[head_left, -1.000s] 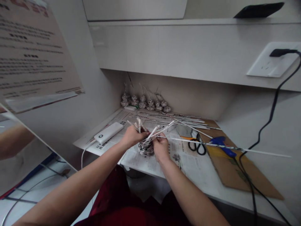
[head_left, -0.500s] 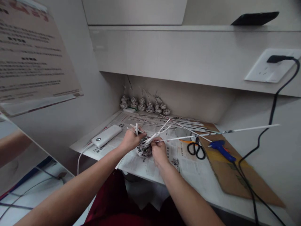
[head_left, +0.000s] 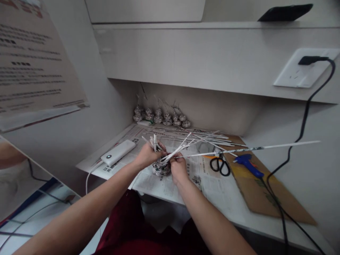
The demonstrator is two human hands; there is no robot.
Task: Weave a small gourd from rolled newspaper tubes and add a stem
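Observation:
A small round basket woven from rolled newspaper stands on the desk between my hands. Several white paper strips stick up and out from its rim. My left hand is closed on the basket's left rim, by the upright strips. At the right rim, my right hand pinches a long rolled-paper strip that runs far out to the right over the desk. The fingertips of both hands nearly meet at the rim, and their exact hold is partly hidden.
Woven gourd shapes line the back wall. Loose paper strips lie before them. To the right are black-handled scissors and a blue glue gun on cardboard. A white power bank lies left, on newspaper.
The view has shifted slightly. My right fingers have come up closer to the left fingertips at the basket rim. The long strip still points right.

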